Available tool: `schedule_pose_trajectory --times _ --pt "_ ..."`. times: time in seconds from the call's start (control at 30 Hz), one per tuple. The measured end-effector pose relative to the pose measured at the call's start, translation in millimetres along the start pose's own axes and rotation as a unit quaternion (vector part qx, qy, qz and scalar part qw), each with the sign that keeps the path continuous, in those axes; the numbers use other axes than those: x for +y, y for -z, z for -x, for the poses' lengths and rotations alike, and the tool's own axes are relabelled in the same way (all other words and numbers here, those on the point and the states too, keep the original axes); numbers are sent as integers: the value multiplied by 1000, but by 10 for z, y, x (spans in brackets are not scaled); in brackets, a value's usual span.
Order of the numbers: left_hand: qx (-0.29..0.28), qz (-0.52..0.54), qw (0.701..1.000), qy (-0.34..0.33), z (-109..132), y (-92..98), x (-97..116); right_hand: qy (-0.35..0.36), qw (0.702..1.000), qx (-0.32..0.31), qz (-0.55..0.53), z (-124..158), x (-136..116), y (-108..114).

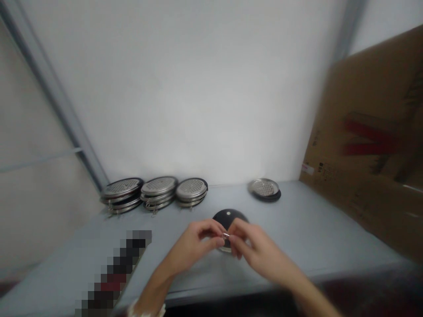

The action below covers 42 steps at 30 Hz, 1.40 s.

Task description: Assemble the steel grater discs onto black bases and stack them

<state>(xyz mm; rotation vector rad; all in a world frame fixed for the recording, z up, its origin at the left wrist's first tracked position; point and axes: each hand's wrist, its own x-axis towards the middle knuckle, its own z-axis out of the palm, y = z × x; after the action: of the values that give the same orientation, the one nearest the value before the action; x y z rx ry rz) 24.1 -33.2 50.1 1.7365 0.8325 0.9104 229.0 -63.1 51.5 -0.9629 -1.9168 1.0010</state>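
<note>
Both hands meet at the middle of the near table. My left hand point(198, 242) pinches one end of a small shiny metal piece point(226, 236), too blurred to name more exactly. From the other side my right hand point(251, 244) grips the same piece between thumb and fingers. Directly beneath them lies a round black disc point(228, 215) with a pale dot near its far edge and a silvery near rim. My hands hide much of that disc, and I cannot tell whether the metal piece is joined to it.
Stacks of round perforated metal plates with black edges point(123, 188) point(159, 186) point(191, 189) stand along the back left. Another perforated plate point(264, 187) rests on a black disc point(272, 197) at back right. A cardboard box point(363, 176) borders the table point(307, 229) on the right.
</note>
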Motion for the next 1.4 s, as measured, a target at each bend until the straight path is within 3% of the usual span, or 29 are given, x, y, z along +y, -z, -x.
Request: schedule_pose_trajectory --times 0.13,0.3,0.5,0.63,0.8,0.97,1.3,1.4 --pt "0 9 1000 15 -1 0 -15 -15 999 -17 -35 23 -49 -3" --pt "41 -39 998 29 2 -42 -6 5 1000 2 21 33 -26 -36" --pt "-14 25 1000 5 23 -6 12 -10 1000 -16 -9 63 -80 28" --pt "35 -46 998 14 10 -37 10 10 998 -1 55 76 -43 -12" --pt "29 -75 997 1 12 -44 27 12 998 -2 62 57 25 -47" --pt "89 -160 983 -3 -8 -95 -7 20 993 7 112 53 80 -50" --pt "33 -33 999 5 10 -41 -2 7 1000 -6 -29 -3 147 -27" --pt "43 -24 999 13 9 -87 -17 4 999 7 -49 -36 214 -63"
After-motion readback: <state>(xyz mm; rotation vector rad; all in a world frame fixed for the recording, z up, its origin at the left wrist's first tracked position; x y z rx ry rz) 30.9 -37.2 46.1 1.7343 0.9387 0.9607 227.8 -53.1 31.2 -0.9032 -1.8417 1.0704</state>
